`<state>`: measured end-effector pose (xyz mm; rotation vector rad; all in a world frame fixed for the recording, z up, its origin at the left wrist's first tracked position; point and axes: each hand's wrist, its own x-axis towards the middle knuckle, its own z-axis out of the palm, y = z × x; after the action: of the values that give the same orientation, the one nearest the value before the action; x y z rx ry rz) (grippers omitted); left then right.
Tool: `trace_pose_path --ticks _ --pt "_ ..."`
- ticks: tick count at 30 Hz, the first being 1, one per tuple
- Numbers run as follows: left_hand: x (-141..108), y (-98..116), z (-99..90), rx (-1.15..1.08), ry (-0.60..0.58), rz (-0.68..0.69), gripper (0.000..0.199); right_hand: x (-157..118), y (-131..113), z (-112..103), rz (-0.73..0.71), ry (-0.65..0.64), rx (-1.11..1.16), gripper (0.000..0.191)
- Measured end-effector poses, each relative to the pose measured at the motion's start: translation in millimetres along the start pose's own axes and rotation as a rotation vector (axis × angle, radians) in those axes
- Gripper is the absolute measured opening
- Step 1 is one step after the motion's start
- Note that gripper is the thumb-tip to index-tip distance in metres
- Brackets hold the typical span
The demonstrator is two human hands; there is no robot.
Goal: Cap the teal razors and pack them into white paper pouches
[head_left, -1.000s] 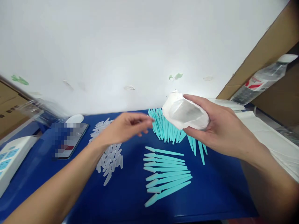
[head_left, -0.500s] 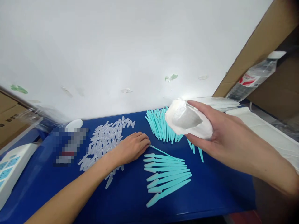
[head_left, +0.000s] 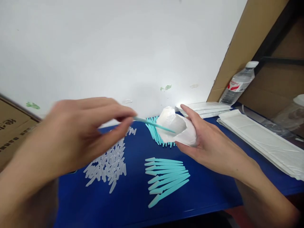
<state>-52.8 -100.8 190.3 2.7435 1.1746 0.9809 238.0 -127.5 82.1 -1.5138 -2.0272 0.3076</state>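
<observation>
Pinching a thin turquoise stick (head_left: 154, 124) between thumb and fingers, the left hand (head_left: 80, 133) comes in from the lower left, closest to the camera and slightly blurred, its wrist low and its knuckles raised. The right forearm slants up from the lower right corner, and the right hand (head_left: 211, 142) is curved round a white pouch (head_left: 187, 134), with digits along its near and far edges. The pouch is tipped so its mouth faces the left hand; the stick's far end lies over that mouth, though whether it touches the inside cannot be told.

Below the pouch, a fanned row of turquoise sticks (head_left: 166, 172) lies on the blue table (head_left: 133, 196). A spread of translucent pieces (head_left: 111, 161) lies to its left, partly hidden by the left hand. Farther back, a turquoise pile (head_left: 153, 133) sits partly behind the pouch. Flat white packets (head_left: 258, 139) lie beyond the right hand, and a bottle (head_left: 238, 84) leans near the cardboard (head_left: 228, 66).
</observation>
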Motion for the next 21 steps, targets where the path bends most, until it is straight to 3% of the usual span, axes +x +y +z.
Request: trace_pose_path --ticks 2,3,4,7,8,10,11,13,16,21 --pt "15 14 19.3 0.047 -0.071 0.365 0.015 -1 -3 2 -0.035 0.062 0.066 0.097" --pt "18 17 27.9 0.025 -0.105 0.455 0.019 -2 -3 2 -0.035 0.091 0.102 0.098" --pt "17 17 35.5 -0.034 -0.079 0.455 0.023 -3 -3 3 -0.022 0.115 0.142 0.099" --pt "-2 0 56.4 -0.205 0.085 0.188 0.026 -8 0 1 0.053 0.163 0.262 0.1" --pt "-12 -9 65.0 -0.229 0.076 0.109 0.024 -9 0 0 0.079 0.171 0.29 0.099" --pt "-34 -29 86.5 -0.211 -0.412 -0.098 0.024 -13 2 -3 0.105 0.168 0.313 0.101" --pt "-43 -39 98.6 -0.182 -0.588 -0.179 0.026 -14 2 -4 0.107 0.159 0.308 0.103" --pt "-58 -53 121.9 -0.153 -0.688 -0.218 0.025 -16 2 -5 0.098 0.133 0.265 0.106" --pt "-67 -65 144.4 -0.138 -0.686 -0.224 0.021 -19 2 -3 0.088 0.087 0.165 0.105" --pt "-73 -73 155.9 -0.131 -0.624 -0.237 0.025 -23 7 3 0.119 0.029 0.068 0.1"
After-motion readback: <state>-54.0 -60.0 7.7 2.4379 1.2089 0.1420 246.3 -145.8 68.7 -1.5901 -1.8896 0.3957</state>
